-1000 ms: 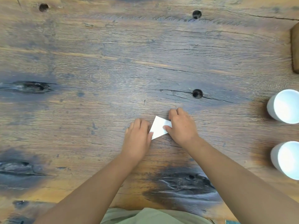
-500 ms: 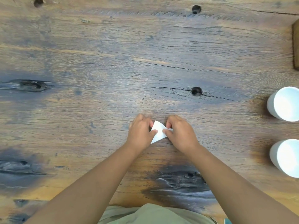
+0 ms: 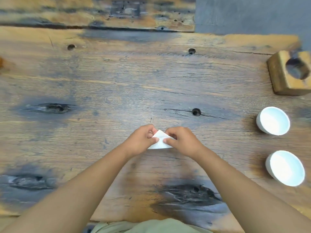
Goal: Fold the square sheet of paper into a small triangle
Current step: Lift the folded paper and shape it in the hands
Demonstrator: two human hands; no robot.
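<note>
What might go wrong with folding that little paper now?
The folded paper is small and pinched between the left hand and the right hand, so it may slip and crease crooked. The fingers hide its corners, so they may not line up. A wide elbow swing might bump the two white bowls on the right.

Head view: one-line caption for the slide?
Both hands, left hand and right hand, pinch a small white paper triangle over a weathered wooden table.

You work on a rough, weathered wooden table [image 3: 117, 84], cracked, knotted, matt. The folded paper [image 3: 160, 142] looks white, matt, smooth. Two bowls [image 3: 273, 121] appear white, matt; the block [image 3: 279, 76] is bare wood.
</note>
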